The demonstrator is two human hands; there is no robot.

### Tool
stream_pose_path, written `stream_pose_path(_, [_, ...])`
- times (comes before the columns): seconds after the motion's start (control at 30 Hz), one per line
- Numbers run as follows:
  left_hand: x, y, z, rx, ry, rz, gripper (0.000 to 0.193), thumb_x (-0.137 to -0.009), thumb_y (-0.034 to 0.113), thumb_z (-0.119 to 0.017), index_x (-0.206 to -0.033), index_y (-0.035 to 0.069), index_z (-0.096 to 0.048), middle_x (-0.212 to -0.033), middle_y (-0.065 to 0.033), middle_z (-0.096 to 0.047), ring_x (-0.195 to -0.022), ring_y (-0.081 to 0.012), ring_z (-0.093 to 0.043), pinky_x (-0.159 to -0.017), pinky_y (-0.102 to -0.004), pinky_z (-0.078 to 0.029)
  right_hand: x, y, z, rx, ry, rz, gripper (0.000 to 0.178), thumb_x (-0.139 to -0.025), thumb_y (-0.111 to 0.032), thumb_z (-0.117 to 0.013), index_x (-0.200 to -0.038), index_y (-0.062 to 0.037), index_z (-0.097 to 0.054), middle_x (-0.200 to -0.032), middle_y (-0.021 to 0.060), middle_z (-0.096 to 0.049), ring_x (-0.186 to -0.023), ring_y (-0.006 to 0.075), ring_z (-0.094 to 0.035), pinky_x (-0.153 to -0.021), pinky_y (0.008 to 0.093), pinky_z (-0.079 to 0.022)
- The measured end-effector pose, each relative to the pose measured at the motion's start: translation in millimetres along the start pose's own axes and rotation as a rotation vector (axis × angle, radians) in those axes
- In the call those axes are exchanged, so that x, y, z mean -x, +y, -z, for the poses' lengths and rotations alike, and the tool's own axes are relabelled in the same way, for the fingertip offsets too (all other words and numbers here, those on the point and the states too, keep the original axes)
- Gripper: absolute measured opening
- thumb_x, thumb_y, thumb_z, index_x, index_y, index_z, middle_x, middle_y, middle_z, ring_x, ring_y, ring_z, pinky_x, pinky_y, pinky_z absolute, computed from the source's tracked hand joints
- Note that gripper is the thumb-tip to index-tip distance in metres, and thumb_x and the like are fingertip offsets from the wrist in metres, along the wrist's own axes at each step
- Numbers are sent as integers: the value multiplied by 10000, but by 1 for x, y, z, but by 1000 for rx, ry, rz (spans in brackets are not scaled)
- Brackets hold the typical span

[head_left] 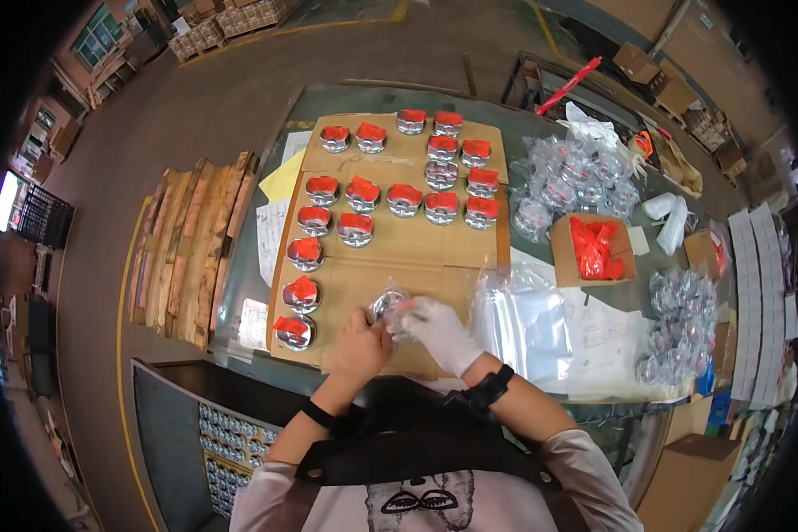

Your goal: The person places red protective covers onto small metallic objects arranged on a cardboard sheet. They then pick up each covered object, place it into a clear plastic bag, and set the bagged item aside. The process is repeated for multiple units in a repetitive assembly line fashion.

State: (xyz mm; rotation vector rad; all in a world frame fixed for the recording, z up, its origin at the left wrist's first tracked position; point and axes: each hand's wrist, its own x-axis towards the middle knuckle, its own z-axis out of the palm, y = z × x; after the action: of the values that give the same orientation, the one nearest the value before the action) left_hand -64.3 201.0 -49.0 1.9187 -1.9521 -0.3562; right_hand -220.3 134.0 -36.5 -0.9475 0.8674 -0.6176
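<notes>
Clear plastic bag (392, 287), a silvery piston-like part (386, 306) inside, is pinched by the bare left hand (362, 344) and gloved right hand (440, 333); it sits between them above the cardboard sheet (399, 252); long axis unclear.

a dull grey-brown floor (89, 381) spreads around the dark green tabletop (346, 99), marked by yellow lines (144, 208). a slatted wooden pallet (191, 253) lies just left of it. far upper left, a greenish window (96, 37) shows near stacked cartons (248, 18); a bright white panel (7, 202) glows at the left edge. a tan wall (709, 49) stands upper right, behind cardboard boxes (674, 91).
</notes>
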Motion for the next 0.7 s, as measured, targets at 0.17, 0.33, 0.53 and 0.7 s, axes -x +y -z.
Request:
stream_pose_path(0.17, [7, -17, -9, 337, -1, 223, 189, -841, 219, -646, -914, 48, -680, -935, -201, -552, -804, -373, -578, -703, -434, -493, 0, -26, -9, 1822, -199, 658, 279, -818, -176, -541, -1081, -114, -607, -983, 39, -628, -781, 220, -617, -624, 358, -511])
stream_pose_path(0.33, [4, 7, -7, 105, -12, 183, 308, -863, 210, -626, -1107, 29, -577, -980, -226, -566, -867, -397, -579, -759, -452, -487, -41, -12, 5, 1483, -172, 746, 167, -793, -229, -577, -868, -126, -685, -918, 67, -676, -875, 246, -644, -643, 382, -513])
stream_pose_path(0.53, [-3, 7, -23, 901, 186, 343, 498, -1021, 407, -341, -1339, 33, -429, -1033, -106, -561, -940, -165, -554, -782, -304, -462, 38, -36, 57, 1051, -67, 257, 183, -840, -175, -540, -847, -33, -656, -877, 169, -665, -788, 346, -650, -740, 411, -523])
stream_pose_path(0.7, [-45, 126, -39, 864, -146, 136, 348, -1002, 296, -446, -1156, 12, -573, -943, -73, -580, -799, -155, -573, -691, -280, -463, 206, -44, 247, 772, 406, 118, 394, -919, -269, -536, -1242, -44, -553, -1180, 147, -588, -1143, 269, -534, -985, 348, -430])
